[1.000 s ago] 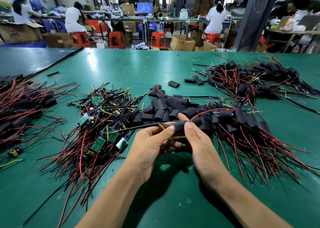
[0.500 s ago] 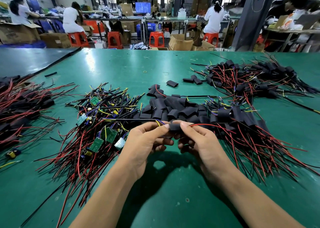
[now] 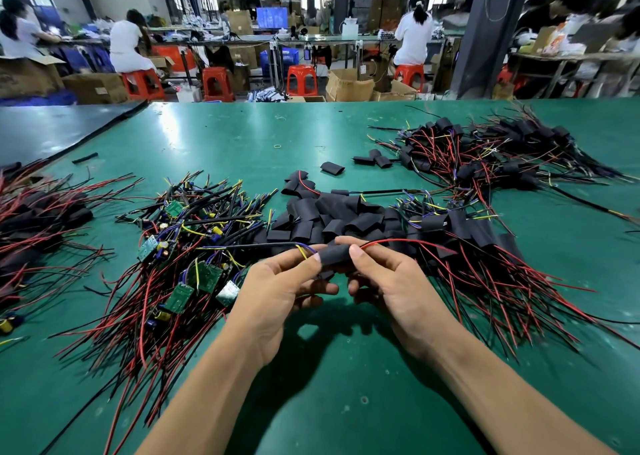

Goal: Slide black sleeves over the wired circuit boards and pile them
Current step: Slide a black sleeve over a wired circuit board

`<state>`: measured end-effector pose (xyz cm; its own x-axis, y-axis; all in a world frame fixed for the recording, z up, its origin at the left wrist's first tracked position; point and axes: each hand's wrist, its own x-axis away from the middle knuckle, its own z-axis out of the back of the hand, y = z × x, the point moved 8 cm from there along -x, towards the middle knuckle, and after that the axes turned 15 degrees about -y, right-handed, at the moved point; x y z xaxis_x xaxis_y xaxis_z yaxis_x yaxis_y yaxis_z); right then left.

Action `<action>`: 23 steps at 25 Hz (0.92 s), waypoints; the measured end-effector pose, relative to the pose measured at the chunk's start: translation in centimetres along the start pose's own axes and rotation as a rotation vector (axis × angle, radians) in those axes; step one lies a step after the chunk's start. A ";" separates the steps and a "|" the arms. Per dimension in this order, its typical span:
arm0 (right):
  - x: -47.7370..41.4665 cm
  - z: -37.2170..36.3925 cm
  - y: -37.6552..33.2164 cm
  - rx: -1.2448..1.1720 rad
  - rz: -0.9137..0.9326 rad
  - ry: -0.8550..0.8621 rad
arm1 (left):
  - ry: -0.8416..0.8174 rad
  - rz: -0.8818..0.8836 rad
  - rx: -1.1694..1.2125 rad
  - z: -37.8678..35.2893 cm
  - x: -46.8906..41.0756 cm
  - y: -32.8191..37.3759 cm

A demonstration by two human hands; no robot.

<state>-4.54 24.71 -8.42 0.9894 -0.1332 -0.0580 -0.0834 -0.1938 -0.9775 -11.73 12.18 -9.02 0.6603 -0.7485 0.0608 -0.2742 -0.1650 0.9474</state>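
At centre frame, just above the green table [image 3: 225, 136], both my hands meet on one black sleeve [image 3: 334, 254]. My left hand [image 3: 277, 292] pinches the sleeve's left end between thumb and forefinger, the other fingers curled beneath; my right hand [image 3: 391, 288] clamps the right end likewise, thumb on top. A black cable [image 3: 256, 245] with yellow and blue strands leaves the left end and runs toward the left of the frame; a red wire [image 3: 398, 241] arcs out of the right end. Whatever sits inside the sleeve is hidden. Left of centre lies a heap of bare green boards [image 3: 187, 257] with red and black leads. Directly behind my hands lies a mound of loose sleeves [image 3: 332, 215]. Right of centre spreads a pile of sleeved boards [image 3: 485, 246], with a second such pile [image 3: 485, 153] at upper right and a third [image 3: 34, 219] at the left edge.
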 end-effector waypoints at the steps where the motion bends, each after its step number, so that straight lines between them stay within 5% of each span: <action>1: 0.0 0.0 -0.1 -0.006 -0.003 -0.007 | -0.001 0.005 -0.008 0.0 0.0 0.0; 12: 0.9 -1.0 1.3 -0.049 -0.361 -0.137 | -0.132 0.021 -0.039 -0.8 -0.2 0.2; 17: 0.3 0.8 -0.6 -0.249 -0.069 0.087 | -0.080 -0.002 -0.067 0.1 -0.2 0.7; 23: 1.6 6.6 -1.5 -0.635 0.188 0.470 | 0.245 0.001 -0.105 3.2 0.0 0.7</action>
<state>-2.02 31.22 -8.38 0.8104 -0.5855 0.0197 -0.4346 -0.6234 -0.6499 -14.15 10.00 -9.34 0.8133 -0.5684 0.1242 -0.2093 -0.0867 0.9740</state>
